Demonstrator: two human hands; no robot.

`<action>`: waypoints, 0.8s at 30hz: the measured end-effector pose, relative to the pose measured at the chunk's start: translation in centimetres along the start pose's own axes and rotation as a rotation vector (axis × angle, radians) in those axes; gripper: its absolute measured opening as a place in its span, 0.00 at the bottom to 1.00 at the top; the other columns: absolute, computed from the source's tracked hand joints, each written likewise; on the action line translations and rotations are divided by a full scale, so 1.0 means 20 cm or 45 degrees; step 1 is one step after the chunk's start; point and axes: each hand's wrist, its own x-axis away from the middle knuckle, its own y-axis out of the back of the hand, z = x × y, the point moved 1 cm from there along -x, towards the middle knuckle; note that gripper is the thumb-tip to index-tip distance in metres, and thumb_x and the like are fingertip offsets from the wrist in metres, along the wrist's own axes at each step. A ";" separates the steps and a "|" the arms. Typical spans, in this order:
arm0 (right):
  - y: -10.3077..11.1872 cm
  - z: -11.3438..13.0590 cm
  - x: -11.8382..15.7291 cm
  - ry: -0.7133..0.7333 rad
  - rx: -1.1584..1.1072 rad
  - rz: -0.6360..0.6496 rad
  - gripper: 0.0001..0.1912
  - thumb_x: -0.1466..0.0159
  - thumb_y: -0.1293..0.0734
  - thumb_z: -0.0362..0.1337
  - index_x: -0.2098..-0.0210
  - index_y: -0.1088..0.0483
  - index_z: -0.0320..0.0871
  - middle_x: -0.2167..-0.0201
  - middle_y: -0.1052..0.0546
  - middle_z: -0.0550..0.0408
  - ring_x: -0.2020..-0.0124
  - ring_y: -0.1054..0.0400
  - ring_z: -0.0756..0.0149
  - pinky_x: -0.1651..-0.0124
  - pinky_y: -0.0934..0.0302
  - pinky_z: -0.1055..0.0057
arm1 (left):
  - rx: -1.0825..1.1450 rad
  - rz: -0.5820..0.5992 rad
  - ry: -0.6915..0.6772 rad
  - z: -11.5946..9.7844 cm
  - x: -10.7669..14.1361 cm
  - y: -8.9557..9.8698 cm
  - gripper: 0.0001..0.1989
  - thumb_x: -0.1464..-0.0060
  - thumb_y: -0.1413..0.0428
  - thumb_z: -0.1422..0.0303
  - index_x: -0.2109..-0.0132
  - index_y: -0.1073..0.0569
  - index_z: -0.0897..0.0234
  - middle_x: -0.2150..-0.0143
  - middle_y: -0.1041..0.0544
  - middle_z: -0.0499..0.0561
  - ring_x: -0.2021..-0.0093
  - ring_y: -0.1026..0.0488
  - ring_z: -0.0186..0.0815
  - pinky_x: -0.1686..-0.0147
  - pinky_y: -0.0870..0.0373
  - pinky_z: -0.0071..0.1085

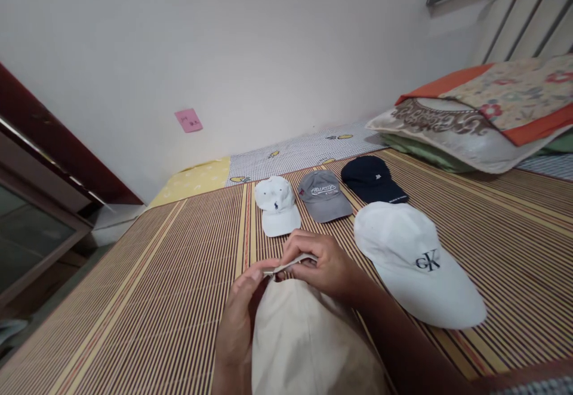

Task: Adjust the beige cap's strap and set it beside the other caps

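Note:
A beige cap (pixel 304 329) is close to me at the bottom centre, its back strap (pixel 286 264) turned away from me. My left hand (pixel 242 305) pinches the strap's left end near the buckle. My right hand (pixel 322 264) grips the strap from the other side, fingers curled over it. Beyond my hands lie a white cap (pixel 276 201) with a small dark logo, a grey cap (pixel 324 195) with white lettering and a black cap (pixel 371 179). Right of my right forearm rests a larger white cap (pixel 412 258) marked CK.
A striped bamboo mat (pixel 147 299) covers the bed under the caps. Pillows (pixel 452 126) with an orange floral cover (pixel 514 96) are piled at the back right. A pink note (pixel 188 120) is on the wall (pixel 268 55); a radiator (pixel 523 19) stands at upper right.

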 end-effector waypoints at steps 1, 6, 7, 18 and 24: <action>0.00 0.00 0.00 0.014 0.010 -0.010 0.11 0.43 0.30 0.20 0.69 0.21 0.41 0.69 0.24 0.56 0.66 0.28 0.66 0.62 0.38 0.71 | 0.006 -0.004 -0.012 0.00 0.00 0.00 0.18 0.46 0.36 0.57 0.56 0.17 0.69 0.61 0.18 0.57 0.59 0.24 0.42 0.57 0.28 0.32; 0.00 0.00 0.00 0.065 0.041 0.003 0.11 0.42 0.31 0.18 0.68 0.21 0.39 0.68 0.24 0.55 0.65 0.28 0.66 0.61 0.38 0.70 | 0.055 0.038 0.063 0.00 0.01 -0.01 0.14 0.46 0.38 0.64 0.54 0.20 0.66 0.60 0.18 0.56 0.60 0.23 0.40 0.58 0.29 0.30; -0.01 0.00 0.00 0.068 0.044 0.008 0.11 0.42 0.30 0.18 0.68 0.21 0.39 0.68 0.24 0.55 0.65 0.28 0.66 0.61 0.38 0.71 | 0.082 0.037 0.068 0.00 0.01 -0.01 0.12 0.45 0.38 0.66 0.55 0.20 0.65 0.61 0.19 0.54 0.61 0.24 0.38 0.58 0.30 0.29; -0.03 0.01 0.00 0.087 0.075 0.010 0.13 0.42 0.31 0.18 0.67 0.20 0.41 0.68 0.24 0.55 0.66 0.28 0.67 0.63 0.38 0.72 | 0.227 -0.077 0.116 0.02 0.01 0.00 0.09 0.51 0.33 0.65 0.63 0.21 0.64 0.66 0.24 0.49 0.67 0.27 0.36 0.62 0.28 0.32; -0.03 0.02 0.00 0.095 0.079 0.001 0.13 0.43 0.32 0.18 0.68 0.21 0.40 0.68 0.24 0.55 0.66 0.28 0.67 0.65 0.39 0.73 | 0.229 0.062 0.050 0.00 -0.03 0.02 0.13 0.56 0.29 0.65 0.64 0.23 0.61 0.65 0.23 0.47 0.67 0.28 0.32 0.63 0.30 0.27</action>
